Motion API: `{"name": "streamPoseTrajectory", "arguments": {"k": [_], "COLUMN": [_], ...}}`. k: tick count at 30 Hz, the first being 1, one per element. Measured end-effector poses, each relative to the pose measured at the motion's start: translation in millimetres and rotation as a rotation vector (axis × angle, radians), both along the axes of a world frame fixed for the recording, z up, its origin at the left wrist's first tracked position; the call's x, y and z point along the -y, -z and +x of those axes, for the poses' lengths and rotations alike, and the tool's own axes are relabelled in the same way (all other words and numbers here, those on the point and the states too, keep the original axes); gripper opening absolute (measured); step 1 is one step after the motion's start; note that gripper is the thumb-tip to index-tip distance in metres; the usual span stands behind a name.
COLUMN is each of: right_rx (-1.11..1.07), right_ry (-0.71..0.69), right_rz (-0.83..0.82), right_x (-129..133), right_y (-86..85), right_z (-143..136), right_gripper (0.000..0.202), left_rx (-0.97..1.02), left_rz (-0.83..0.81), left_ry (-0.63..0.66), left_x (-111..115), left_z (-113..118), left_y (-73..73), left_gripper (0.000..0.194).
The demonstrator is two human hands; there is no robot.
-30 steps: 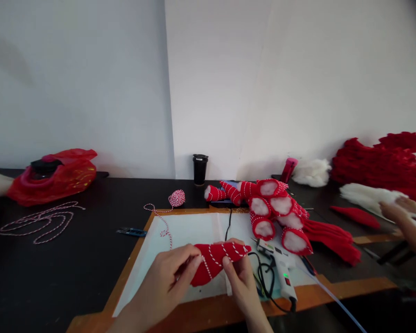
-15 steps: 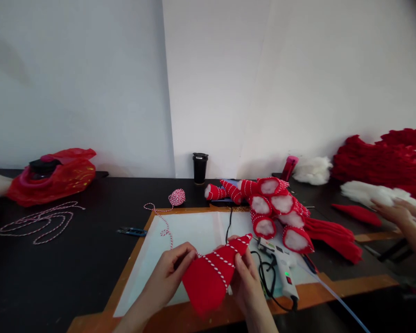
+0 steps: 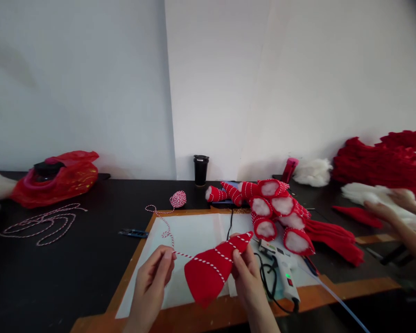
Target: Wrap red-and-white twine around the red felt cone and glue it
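A red felt cone (image 3: 205, 278), tip pointing up and right, is gripped near its narrow end by my right hand (image 3: 249, 277). Red-and-white twisted cord (image 3: 185, 255) winds round the cone in slanting turns. My left hand (image 3: 156, 273), to the left of the cone, pinches that cord between thumb and fingers and holds it stretched. From there the cord runs back to a small ball of cord (image 3: 178, 199) at the board's far edge. Beside my right hand lies a white glue gun (image 3: 284, 273) with a lit green switch. The cone's underside is hidden.
Several stuffed cord-wrapped cones (image 3: 282, 205) are piled right of centre, by folded red fabric (image 3: 333, 238). Thread snips (image 3: 134, 233) and loose cord (image 3: 52, 224) lie left; a black cup (image 3: 200, 170) stands behind. At far right, another person's hands (image 3: 381, 211) touch white stuffing (image 3: 364, 191).
My left hand has moved left, off the cone's edge, drawing a short length of cord out straight. My right hand still holds the cone.
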State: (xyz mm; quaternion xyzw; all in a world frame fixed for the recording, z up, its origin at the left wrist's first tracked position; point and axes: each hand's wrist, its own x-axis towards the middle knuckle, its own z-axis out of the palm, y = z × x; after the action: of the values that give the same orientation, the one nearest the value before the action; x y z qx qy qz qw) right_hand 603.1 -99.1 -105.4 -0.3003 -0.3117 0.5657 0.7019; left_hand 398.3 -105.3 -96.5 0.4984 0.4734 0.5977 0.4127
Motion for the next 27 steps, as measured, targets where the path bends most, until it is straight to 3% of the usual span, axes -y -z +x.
{"name": "streamPoseTrajectory", "arguments": {"k": [4, 9, 17, 20, 24, 27], "right_rx": [0.067, 0.050, -0.096, -0.131, -0.227, -0.269], "right_ry": [0.009, 0.006, -0.122, -0.157, -0.086, -0.023], "right_rz": [0.013, -0.007, -0.038, -0.038, -0.058, -0.056], "right_x": [-1, 1, 5, 5, -2, -13], "right_y": [-2.1, -4.2, -4.0, -5.9, -10.4, -12.3], "right_z": [1, -2, -4, -6, -9, -11], "right_gripper": [0.043, 0.042, 0.037, 0.038, 0.032, 0.029], "left_rx": [-0.002, -0.063, -0.140, -0.165, -0.214, -0.398], "left_rz": [0.072, 0.022, -0.004, -0.006, 0.007, 0.065], "left_ry": [-0.064, -0.063, 0.069, 0.141, 0.230, 0.203], "left_x": [3, -2, -10, -11, -4, 11], "left_z": [-4, -1, 13, 16, 21, 32], "left_y": [1.8, -2.6, -8.5, -4.6, 6.4, 22.0], "left_gripper": [0.034, 0.037, 0.039, 0.040, 0.037, 0.025]}}
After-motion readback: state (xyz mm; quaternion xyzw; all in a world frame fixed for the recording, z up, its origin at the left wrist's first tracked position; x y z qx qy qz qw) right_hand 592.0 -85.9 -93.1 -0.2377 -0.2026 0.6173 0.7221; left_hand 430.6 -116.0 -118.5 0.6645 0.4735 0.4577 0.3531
